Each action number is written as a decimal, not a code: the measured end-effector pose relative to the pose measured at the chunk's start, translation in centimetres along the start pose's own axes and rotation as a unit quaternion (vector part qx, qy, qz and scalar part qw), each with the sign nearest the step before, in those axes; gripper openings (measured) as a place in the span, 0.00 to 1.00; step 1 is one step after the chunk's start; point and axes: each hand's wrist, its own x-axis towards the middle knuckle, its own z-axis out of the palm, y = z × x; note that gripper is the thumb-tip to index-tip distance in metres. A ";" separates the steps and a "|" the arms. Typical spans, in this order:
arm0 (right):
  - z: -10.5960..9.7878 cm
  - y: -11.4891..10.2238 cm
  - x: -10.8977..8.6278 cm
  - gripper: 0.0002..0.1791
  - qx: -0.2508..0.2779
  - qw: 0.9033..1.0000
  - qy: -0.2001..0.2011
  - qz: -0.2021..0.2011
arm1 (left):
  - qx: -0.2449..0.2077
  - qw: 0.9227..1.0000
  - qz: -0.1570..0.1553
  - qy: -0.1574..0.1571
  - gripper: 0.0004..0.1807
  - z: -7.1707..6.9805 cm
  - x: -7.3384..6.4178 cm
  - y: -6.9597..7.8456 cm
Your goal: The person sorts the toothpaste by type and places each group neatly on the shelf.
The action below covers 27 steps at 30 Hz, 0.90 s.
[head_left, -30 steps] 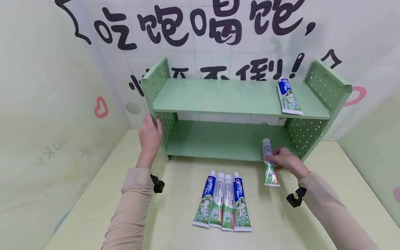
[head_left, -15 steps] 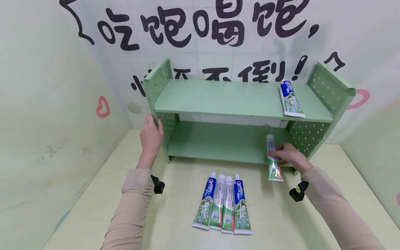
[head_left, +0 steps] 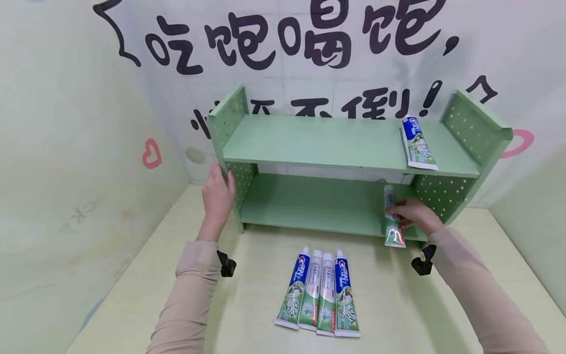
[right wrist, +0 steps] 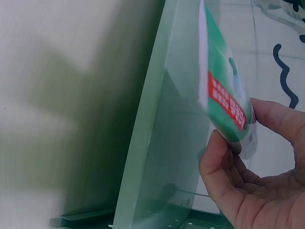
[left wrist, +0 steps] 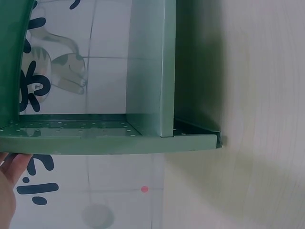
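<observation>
A green two-tier shelf rack (head_left: 318, 140) stands on the table. My left hand (head_left: 218, 196) grips the rack's left side panel (left wrist: 105, 144), thumb on the front edge. Over the right end of the lower shelf (head_left: 305, 202), my right hand (head_left: 415, 215) pinches a white-and-green toothpaste tube (head_left: 392, 230) between thumb and fingers. Its cap points to the back and its flat end sticks out past the shelf's front edge. In the right wrist view the tube (right wrist: 224, 95) is tilted above the shelf surface. A blue-and-green toothpaste tube (head_left: 418, 145) lies on the upper shelf's right part.
Several toothpaste tubes lie side by side on the table (head_left: 256, 300) before the rack: blue ones (head_left: 294, 290) (head_left: 346, 300) outside, white-and-green ones (head_left: 311, 295) (head_left: 326, 300) between. A wall (head_left: 274, 98) with black lettering rises behind the rack.
My right hand has carried the white-and-green toothpaste tube back and slightly right, further over the lower shelf. My left hand keeps its grip on the side panel. The head view has shifted slightly.
</observation>
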 end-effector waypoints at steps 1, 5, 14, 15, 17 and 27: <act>-0.2 0.0 0.1 0.32 0.001 1.000 0.001 0.002 | 0.001 1.000 0.001 0.000 0.13 0.0 0.0 0.0; -0.6 -0.1 0.6 0.26 0.004 1.000 0.002 0.021 | 0.000 1.000 0.002 -0.001 0.13 0.0 -0.1 0.2; -0.8 -0.2 1.8 0.21 -0.001 1.000 0.019 0.018 | 0.004 1.000 0.002 -0.001 0.13 0.0 -0.1 0.0; -0.8 -0.3 1.9 0.22 -0.002 1.000 0.020 0.017 | 0.004 1.000 0.002 -0.002 0.13 0.1 -0.1 0.0; -0.9 -0.2 2.1 0.22 -0.003 1.000 0.022 0.015 | 0.004 1.000 0.003 -0.002 0.13 0.1 -0.1 0.0; -1.4 -0.1 3.4 0.16 -0.004 0.999 -0.010 0.048 | 0.012 1.000 0.011 0.007 0.12 -0.1 -0.1 -0.1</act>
